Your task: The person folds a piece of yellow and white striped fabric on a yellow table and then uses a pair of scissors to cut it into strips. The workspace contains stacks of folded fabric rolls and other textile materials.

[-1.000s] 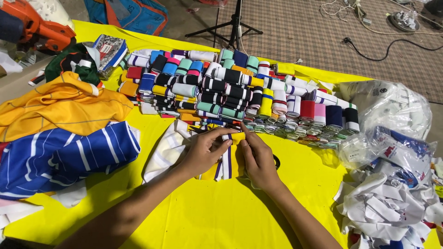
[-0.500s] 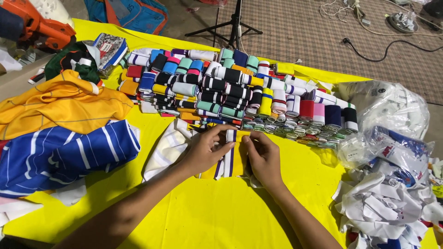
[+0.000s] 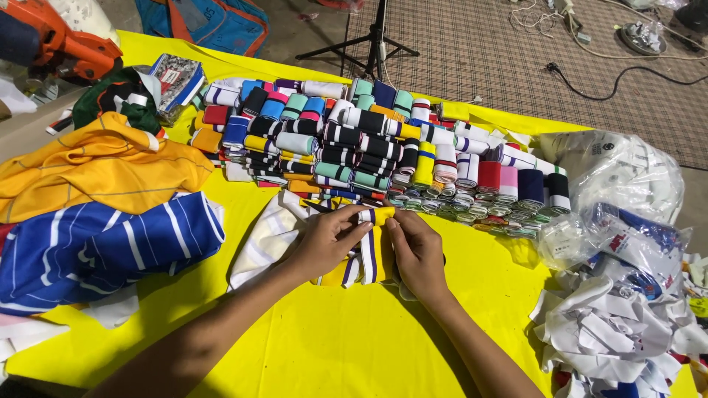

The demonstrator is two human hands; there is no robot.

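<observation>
Pinching with closed fingertips, a striped band (image 3: 371, 247) at frame centre is held by left hand (image 3: 328, 243) and right hand (image 3: 417, 250).

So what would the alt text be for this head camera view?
Two bare hands, left hand and right hand, pinch a striped knit band on a yellow cloth. Behind them lie rows of folded coloured bands, with folded shirts at left.

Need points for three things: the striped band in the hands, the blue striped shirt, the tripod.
striped band (image 3: 371, 254), head view, on the white and purple strip between the hands.
blue striped shirt (image 3: 96, 247), head view, on the middle of the folded cloth.
tripod (image 3: 376, 40), head view, on the centre column above the legs.
</observation>
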